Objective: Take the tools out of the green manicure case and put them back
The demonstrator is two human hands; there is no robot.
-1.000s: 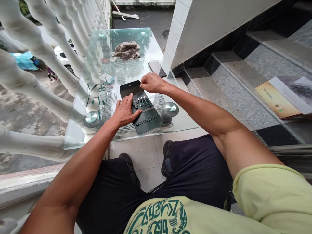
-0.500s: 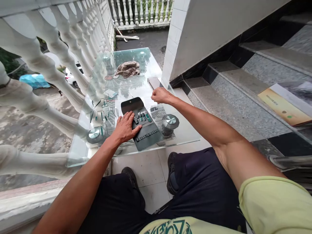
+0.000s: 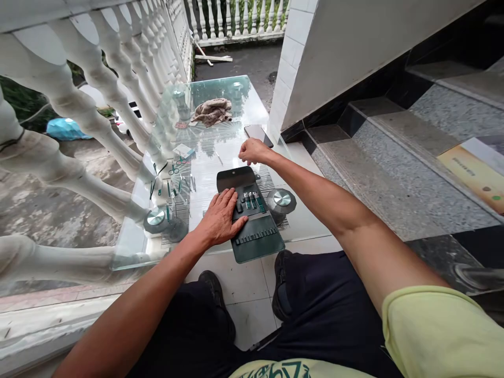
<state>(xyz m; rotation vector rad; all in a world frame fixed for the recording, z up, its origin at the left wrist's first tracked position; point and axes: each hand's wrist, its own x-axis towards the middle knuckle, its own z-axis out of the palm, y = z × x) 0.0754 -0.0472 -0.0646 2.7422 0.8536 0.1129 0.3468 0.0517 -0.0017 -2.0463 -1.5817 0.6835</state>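
Observation:
A dark green tool case (image 3: 258, 252) lies unfolded on the glass table (image 3: 311, 223), its lower end jutting past the near edge. Several small green-handled tools (image 3: 252, 202) sit in its middle part, above a row of elastic loops. My left hand (image 3: 220, 218) rests on the case's left side with its fingers apart. Beyond the flap, my right hand (image 3: 254, 151) hovers with its fingers pinched together; whatever they hold, if anything, is too small to name. A phone (image 3: 260, 134) lies just behind that hand.
Loose small tools (image 3: 181, 184) and scissors (image 3: 174, 169) lie at the table's left. A crumpled cloth (image 3: 212, 112) is farther back. Round metal-topped supports (image 3: 282, 198) stand under the glass. White balusters (image 3: 114, 79) line the left; stairs (image 3: 378, 142) rise at the right.
The case has shifted right and nearer on the table, with my left hand moving along on it. A dark button and a tab now show near the flap. The view has turned slightly.

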